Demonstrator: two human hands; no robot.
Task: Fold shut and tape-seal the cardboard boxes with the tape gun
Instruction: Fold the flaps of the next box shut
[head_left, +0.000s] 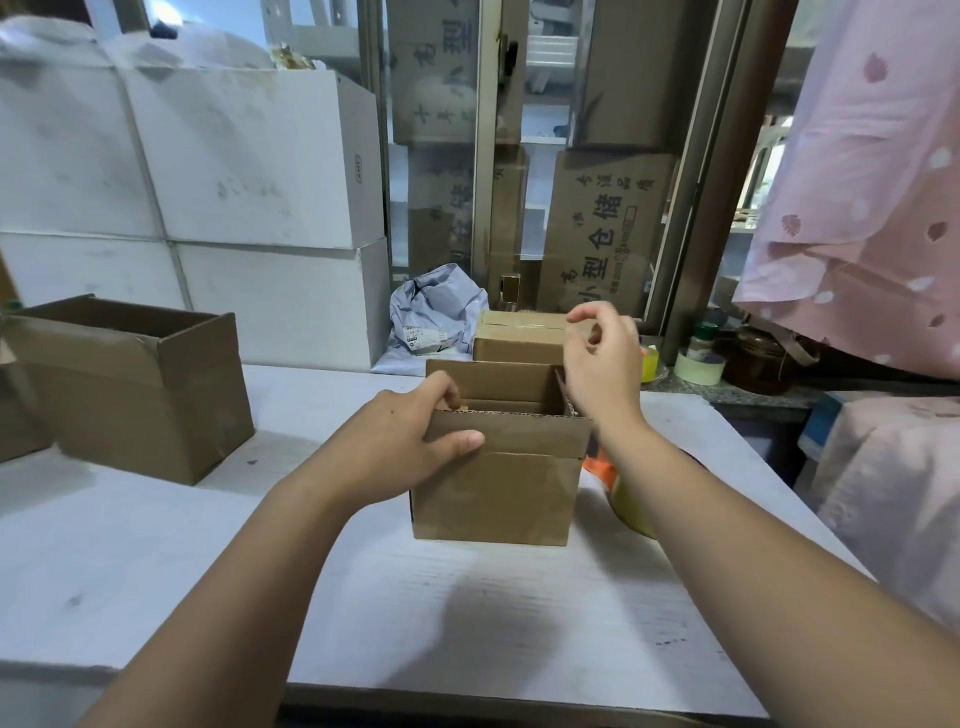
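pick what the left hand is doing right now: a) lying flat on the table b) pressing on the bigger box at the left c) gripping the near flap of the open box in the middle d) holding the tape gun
C: the left hand grips the near flap of the middle box, thumb outside and fingers curled over its edge; the tape gun lies untouched beside it.

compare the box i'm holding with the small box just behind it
The front box has its top flaps standing open; the rear box is folded shut with tape along its top seam. The left hand grips the front box's near flap, while the rear box sits farther back, partly hidden by the right hand. Both are plain brown cardboard and stand upright.
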